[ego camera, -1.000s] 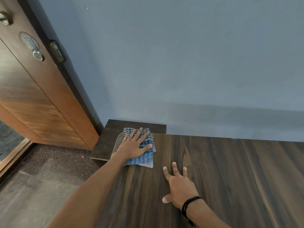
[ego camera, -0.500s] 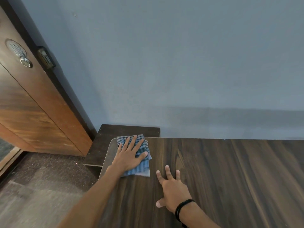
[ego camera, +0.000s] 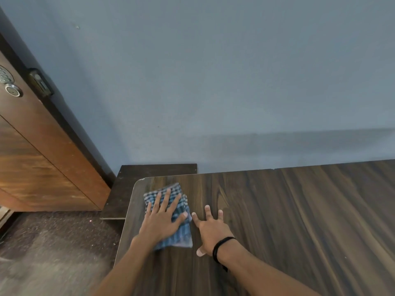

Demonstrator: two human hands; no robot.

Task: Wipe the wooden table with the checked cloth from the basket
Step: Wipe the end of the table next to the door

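- A plain blue-grey wall (ego camera: pixel 213 82) stands behind a dark wooden table (ego camera: pixel 299 210), which fills the lower right of the view; a brown wooden door (ego camera: pixel 38 157) with a keypad lock (ego camera: pixel 6 79) is at the far left, and a speckled floor (ego camera: pixel 53 242) lies below it.
- A lower dark board or shelf (ego camera: pixel 154 171) sits just beyond the table's rounded left corner, against the wall.
- The checked cloth (ego camera: pixel 181 233), blue and folded into a pad, lies flat on the table near that left corner, close to the left edge.
- The left hand (ego camera: pixel 162 218) lies open and flat on the cloth, fingers spread, palm pressing it to the wood; it is not clutching the fabric.
- The right hand (ego camera: pixel 210 230), with a black band (ego camera: pixel 222 244) at the wrist, rests open on bare wood just beside the cloth, fingers splayed, holding nothing.
- No basket shows, so fetching the cloth looks finished and the wiping appears to be under way at the left end.
- The wood shows no clear wet or clean track, so how much is already wiped cannot be told; the broad stretch to the right likely remains.
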